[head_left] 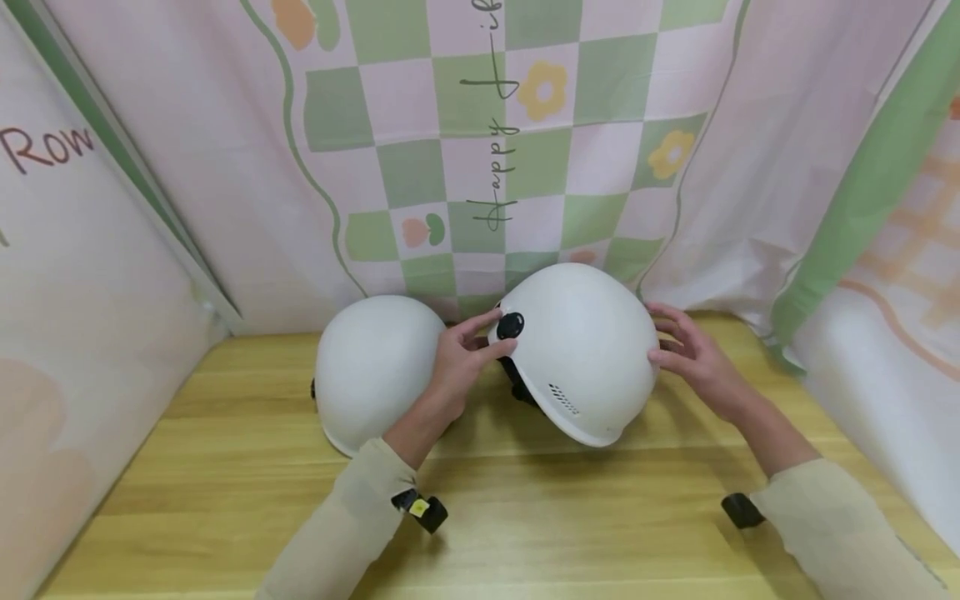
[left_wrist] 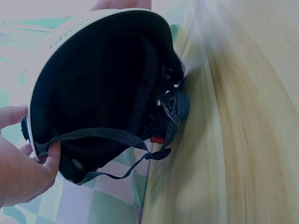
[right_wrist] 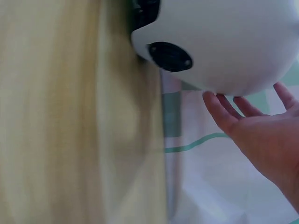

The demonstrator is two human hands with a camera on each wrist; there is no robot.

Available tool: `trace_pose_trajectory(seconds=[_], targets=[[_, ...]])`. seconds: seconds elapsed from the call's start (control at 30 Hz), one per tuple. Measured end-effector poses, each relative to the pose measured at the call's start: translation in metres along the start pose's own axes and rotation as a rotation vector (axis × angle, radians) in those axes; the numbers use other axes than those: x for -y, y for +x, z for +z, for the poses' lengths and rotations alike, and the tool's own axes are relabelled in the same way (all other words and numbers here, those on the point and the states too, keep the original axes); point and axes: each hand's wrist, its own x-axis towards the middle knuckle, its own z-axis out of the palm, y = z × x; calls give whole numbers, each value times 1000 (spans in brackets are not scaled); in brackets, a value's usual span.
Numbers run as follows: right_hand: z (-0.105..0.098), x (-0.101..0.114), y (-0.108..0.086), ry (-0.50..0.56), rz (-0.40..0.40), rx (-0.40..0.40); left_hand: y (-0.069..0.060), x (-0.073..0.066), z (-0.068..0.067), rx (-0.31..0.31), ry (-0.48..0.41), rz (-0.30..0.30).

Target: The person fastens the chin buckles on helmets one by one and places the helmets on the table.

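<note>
A white helmet (head_left: pixel 581 350) is tilted on the table, its small brim low and toward me. My left hand (head_left: pixel 459 362) pinches its left edge beside a round black cap (head_left: pixel 511 325). In the left wrist view the fingers go around the rim, and the dark lining and a black chin strap (left_wrist: pixel 103 134) with a red buckle part (left_wrist: pixel 157 139) show. On the other side, my right hand (head_left: pixel 697 362) rests its fingertips against the smooth shell, fingers spread and only slightly bent. A second white helmet (head_left: pixel 378 371) sits to the left, partly behind my left forearm.
The wooden table (head_left: pixel 525 533) spreads out in front of both helmets. A checkered, flowered curtain (head_left: pixel 480 167) hangs close behind them, and printed cloth walls (head_left: pixel 90 275) stand at the sides. Black wrist devices (head_left: pixel 742 510) sit at both sleeves.
</note>
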Motion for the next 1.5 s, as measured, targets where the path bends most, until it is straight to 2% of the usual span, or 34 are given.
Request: trace_pose_trajectory(seconds=[0.3,0.47,0.67,0.83,1.1,1.5], targets=[[13,27,10,-94,-164,-123,2,-3,1,7,-47,-28],[23,44,16,-109,-208,-174,2,-5,3,1,-60,-36],[30,59,20,-217,-186,-192,2,-7,5,-9,-80,-54],[30,61,21,-297,-136,-190,2,-8,5,-15,-108,-66],[26,59,20,-330,-106,-163,2,-11,6,-9,-170,-95],[26,60,17,-327,-105,-130,2,-12,6,10,-169,-69]])
